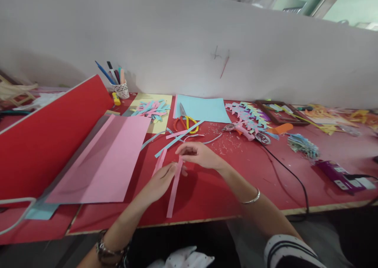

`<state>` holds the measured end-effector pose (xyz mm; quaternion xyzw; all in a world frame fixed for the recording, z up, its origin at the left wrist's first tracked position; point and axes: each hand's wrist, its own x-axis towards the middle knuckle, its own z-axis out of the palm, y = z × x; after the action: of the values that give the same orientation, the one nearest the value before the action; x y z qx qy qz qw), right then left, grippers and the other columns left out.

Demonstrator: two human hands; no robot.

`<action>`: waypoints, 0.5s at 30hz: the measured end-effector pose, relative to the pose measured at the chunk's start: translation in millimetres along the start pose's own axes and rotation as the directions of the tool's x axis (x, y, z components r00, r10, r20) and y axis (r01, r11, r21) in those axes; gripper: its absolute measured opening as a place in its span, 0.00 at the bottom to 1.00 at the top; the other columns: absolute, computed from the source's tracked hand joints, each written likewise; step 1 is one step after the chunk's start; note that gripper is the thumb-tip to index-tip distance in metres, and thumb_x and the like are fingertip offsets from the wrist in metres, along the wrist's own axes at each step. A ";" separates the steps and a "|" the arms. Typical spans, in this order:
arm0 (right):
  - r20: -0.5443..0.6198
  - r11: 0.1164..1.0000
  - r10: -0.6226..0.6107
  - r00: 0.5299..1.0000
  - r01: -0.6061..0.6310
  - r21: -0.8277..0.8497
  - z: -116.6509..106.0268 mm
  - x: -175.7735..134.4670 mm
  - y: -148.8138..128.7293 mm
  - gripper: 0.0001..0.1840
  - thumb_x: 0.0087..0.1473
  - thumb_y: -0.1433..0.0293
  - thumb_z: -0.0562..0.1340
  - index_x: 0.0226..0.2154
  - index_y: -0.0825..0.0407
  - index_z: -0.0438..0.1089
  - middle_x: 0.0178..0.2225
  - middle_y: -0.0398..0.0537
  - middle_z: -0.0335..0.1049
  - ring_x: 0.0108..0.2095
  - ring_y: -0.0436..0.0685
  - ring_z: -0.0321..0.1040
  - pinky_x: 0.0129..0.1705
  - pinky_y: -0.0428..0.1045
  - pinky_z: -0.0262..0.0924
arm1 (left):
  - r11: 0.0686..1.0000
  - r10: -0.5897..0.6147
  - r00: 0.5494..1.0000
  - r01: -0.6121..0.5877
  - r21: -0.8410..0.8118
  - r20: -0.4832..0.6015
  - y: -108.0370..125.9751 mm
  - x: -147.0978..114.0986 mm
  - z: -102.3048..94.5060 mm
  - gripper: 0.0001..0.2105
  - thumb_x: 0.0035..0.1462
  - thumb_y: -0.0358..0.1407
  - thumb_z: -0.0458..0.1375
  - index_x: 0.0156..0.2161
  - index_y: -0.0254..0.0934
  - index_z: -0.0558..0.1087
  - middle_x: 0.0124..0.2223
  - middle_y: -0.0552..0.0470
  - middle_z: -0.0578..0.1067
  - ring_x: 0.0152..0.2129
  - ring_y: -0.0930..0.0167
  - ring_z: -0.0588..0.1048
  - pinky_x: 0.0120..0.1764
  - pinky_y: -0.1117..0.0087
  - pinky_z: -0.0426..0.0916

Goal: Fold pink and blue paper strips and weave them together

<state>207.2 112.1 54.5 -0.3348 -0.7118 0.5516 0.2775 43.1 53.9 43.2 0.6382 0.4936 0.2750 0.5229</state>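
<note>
A pink paper strip (175, 191) hangs between my two hands above the red table, its lower end dangling free. My left hand (162, 181) grips it between thumb and fingers near its upper part. At the top end, the bent fingers and thumb of my right hand (198, 154) pinch the strip. Another pink strip piece (160, 161) shows just beyond my left hand; whether it is joined to the first I cannot tell. Past my hands lie a light blue strip (179, 139) and scissors (183, 116) with red and yellow handles.
Pink sheets (109, 161) lie at left beside a leaning red board (56, 138). Cut paper bits (152, 109) rest on yellow paper behind. Rightward are a blue sheet (203, 108), a pink glue gun (240, 129) with a black cord (288, 169), and a purple power box (339, 176).
</note>
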 end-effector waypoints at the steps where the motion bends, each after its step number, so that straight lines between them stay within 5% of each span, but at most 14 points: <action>1: -0.020 1.000 -0.014 1.000 0.014 -0.009 1.1 0.1 -0.7 0.07 0.44 0.74 0.57 0.31 0.54 0.66 0.26 0.40 0.65 0.28 0.46 0.63 0.35 0.45 0.58 | 0.999 -0.014 1.000 0.014 -0.043 0.007 2.2 -0.2 1.2 0.19 0.55 0.45 0.40 0.31 0.38 0.70 0.32 0.50 0.74 0.34 0.68 0.71 0.42 0.68 0.64; 8: -0.089 0.999 -0.004 0.996 0.007 0.044 2.1 -0.1 0.9 0.09 0.45 0.73 0.58 0.33 0.54 0.65 0.27 0.41 0.64 0.29 0.46 0.63 0.36 0.45 0.58 | 0.984 -0.047 0.999 0.044 -0.173 -0.015 6.2 2.9 7.1 0.17 0.54 0.46 0.42 0.23 0.38 0.64 0.21 0.55 0.68 0.22 0.72 0.67 0.32 0.71 0.64; 15: -0.107 0.994 0.069 0.992 -0.077 -0.072 1.1 2.0 3.1 0.05 0.50 0.72 0.54 0.31 0.55 0.64 0.26 0.42 0.64 0.27 0.46 0.62 0.33 0.46 0.58 | 0.992 0.015 0.993 -0.030 -0.123 -0.116 4.4 -8.0 -5.5 0.15 0.51 0.46 0.47 0.23 0.38 0.66 0.25 0.54 0.68 0.27 0.72 0.67 0.34 0.74 0.62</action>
<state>205.6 113.6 51.3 -0.3994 -0.7041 0.5156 0.2807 37.0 48.9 50.4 0.5931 0.4975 0.3472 0.5294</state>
